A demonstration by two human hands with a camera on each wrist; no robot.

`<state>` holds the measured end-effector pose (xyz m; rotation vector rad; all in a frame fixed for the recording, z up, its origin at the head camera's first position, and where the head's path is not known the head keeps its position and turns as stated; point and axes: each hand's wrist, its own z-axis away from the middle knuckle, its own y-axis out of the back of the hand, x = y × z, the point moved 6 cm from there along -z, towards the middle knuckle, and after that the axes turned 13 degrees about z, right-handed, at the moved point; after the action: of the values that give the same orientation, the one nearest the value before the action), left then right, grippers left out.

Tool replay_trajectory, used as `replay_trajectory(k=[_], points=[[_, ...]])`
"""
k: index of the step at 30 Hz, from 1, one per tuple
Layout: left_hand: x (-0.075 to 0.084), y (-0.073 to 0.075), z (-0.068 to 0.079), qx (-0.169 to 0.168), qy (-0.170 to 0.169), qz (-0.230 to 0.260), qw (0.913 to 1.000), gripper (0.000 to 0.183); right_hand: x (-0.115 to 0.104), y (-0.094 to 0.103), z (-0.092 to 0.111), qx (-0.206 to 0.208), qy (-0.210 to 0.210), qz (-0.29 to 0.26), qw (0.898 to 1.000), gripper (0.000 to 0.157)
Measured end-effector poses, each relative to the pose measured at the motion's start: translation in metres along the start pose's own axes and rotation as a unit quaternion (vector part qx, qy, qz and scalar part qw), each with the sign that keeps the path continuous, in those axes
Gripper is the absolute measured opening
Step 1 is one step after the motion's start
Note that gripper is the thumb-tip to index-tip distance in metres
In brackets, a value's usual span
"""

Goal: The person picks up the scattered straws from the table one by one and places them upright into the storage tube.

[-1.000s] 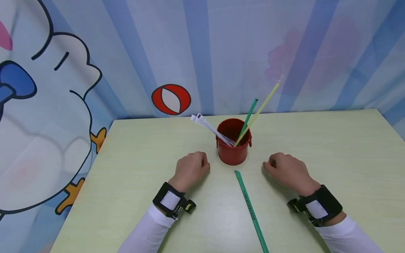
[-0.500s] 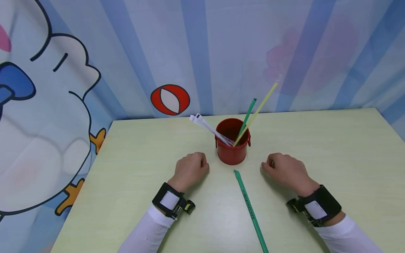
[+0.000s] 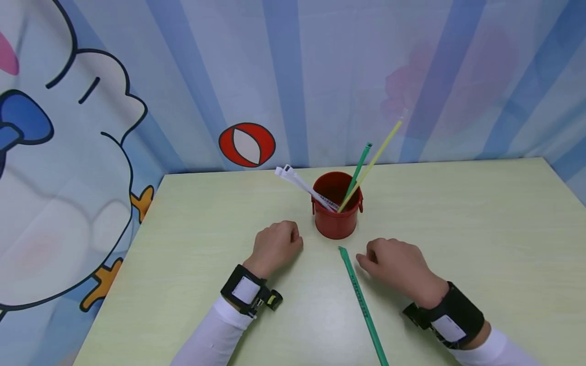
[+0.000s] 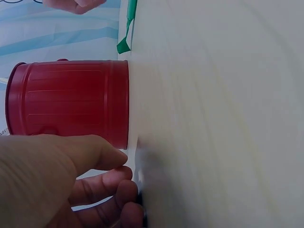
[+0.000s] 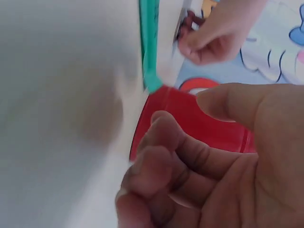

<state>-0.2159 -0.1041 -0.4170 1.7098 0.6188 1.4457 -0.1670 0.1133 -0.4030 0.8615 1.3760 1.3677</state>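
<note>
A green wrapped straw (image 3: 361, 302) with small print lies on the table, its flattened end towards the red bucket (image 3: 335, 223). My right hand (image 3: 398, 267) hovers just right of that end, fingers loosely curled and thumb apart. Nothing sits between them in the right wrist view, where the straw (image 5: 149, 42) shows beyond the fingertips (image 5: 161, 118). My left hand (image 3: 276, 246) rests on the table left of the bucket, loosely curled and holding nothing. In the left wrist view it overlaps the bucket's (image 4: 76, 99) lower side.
White wrapped straws (image 3: 302, 183) lean left in the bucket. A green one (image 3: 359, 168) and a longer yellow one (image 3: 380, 152) lean right. The pale table (image 3: 206, 213) ends at a striped blue curtain (image 3: 320, 76), with a cartoon-printed panel (image 3: 59, 203) on the left.
My right hand has moved left and towards me, coming closer to the green straw on the table; its thumb stands further out. The left hand, bucket and straws stay put.
</note>
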Motion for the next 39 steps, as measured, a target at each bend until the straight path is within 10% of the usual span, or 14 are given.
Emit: replay_trajectory(k=[12, 39], points=[[0.002, 0.001, 0.002, -0.001, 0.000, 0.003, 1.0000, 0.019, -0.026, -0.024, 0.011, -0.065, 0.011, 0.012, 0.998, 0.034], [0.001, 0.000, 0.002, -0.002, 0.001, 0.002, 1.0000, 0.020, -0.017, -0.011, 0.010, -0.006, 0.007, 0.006, 1.000, 0.030]])
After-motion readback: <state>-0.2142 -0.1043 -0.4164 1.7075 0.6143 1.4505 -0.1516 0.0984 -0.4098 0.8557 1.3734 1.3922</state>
